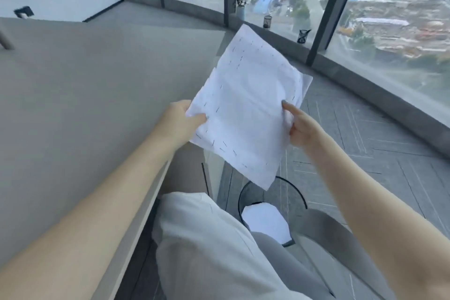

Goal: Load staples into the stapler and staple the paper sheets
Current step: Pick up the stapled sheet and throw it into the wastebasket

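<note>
A stack of white paper sheets [248, 105] is held up in the air, off the right end of the grey table [85, 105]. Many staples run in rows along its edges. My left hand [177, 122] pinches the stack's left edge, thumb on top. On the right edge, my right hand [302, 126] grips it between fingers and thumb. The sheets hang tilted, above a black wire bin [272, 204]. No stapler is in view.
The wire bin stands on the floor by my knee and holds white paper [265, 221]. A dark object [23, 11] lies at the table's far left. Two black cups [267, 21] and a small potted plant [240, 8] stand on the sill under the curved windows.
</note>
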